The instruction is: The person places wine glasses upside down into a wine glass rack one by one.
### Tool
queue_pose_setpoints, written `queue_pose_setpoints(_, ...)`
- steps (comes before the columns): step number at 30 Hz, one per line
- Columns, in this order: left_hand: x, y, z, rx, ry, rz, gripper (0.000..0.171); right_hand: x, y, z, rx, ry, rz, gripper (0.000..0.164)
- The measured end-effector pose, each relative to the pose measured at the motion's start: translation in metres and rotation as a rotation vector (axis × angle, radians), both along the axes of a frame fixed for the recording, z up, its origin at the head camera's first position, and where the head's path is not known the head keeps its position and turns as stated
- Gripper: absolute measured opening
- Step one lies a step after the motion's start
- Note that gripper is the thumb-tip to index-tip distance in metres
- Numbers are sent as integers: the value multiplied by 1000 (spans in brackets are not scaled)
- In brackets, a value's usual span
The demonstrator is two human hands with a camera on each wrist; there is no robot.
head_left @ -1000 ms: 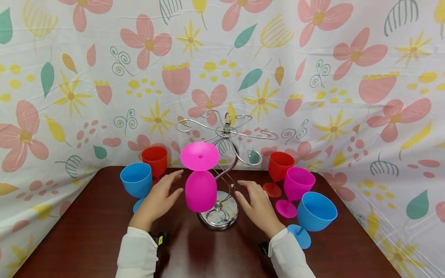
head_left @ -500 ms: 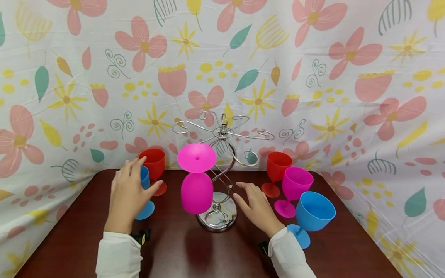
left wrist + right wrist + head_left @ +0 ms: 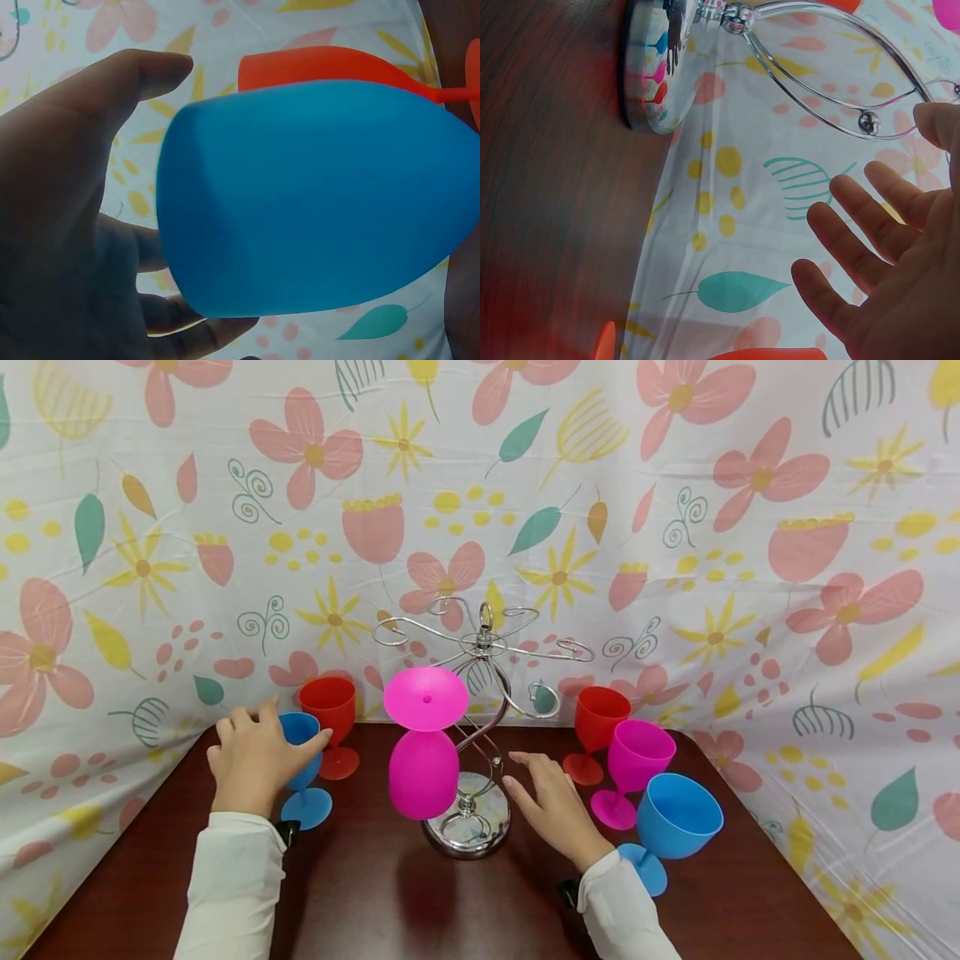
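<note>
At the left, my left hand point(image 3: 253, 758) spreads around the bowl of a blue goblet point(image 3: 306, 772). In the left wrist view the thumb point(image 3: 161, 71) stands apart from the rim, while the other fingers reach behind the blue goblet's bowl. A red goblet point(image 3: 330, 706) stands just behind it. My right hand point(image 3: 558, 810) hovers, fingers relaxed and holding nothing, beside a chrome wire stand point(image 3: 487, 693). From the stand's front a magenta goblet point(image 3: 423, 772) hangs upside down, foot up, over the table.
At the right stand a red goblet point(image 3: 600, 718), a magenta goblet point(image 3: 641, 756) and a blue goblet point(image 3: 678, 814), all upright. The stand's round mirrored base point(image 3: 468, 835) rests on the dark wooden table point(image 3: 352, 893). A flower-print cloth point(image 3: 480, 510) hangs behind.
My left hand has moved left, from beside the hanging magenta goblet to around the left blue goblet. The right hand has stayed in place.
</note>
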State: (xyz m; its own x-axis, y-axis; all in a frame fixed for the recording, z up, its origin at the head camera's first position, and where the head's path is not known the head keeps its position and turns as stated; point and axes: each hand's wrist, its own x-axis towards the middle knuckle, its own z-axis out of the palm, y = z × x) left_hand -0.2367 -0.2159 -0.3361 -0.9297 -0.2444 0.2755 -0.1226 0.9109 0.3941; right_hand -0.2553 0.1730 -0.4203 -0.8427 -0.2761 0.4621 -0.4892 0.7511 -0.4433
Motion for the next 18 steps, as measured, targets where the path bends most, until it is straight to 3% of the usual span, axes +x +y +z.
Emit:
queue_pose_setpoints(7,-6,-6,-3,23,-80,-53,99,0,-1,2,-2,-36,2,47)
queue_pose_setpoints(18,4,-9,-2,89,-114,-89,96,0,1,0,-17,-27,10,46)
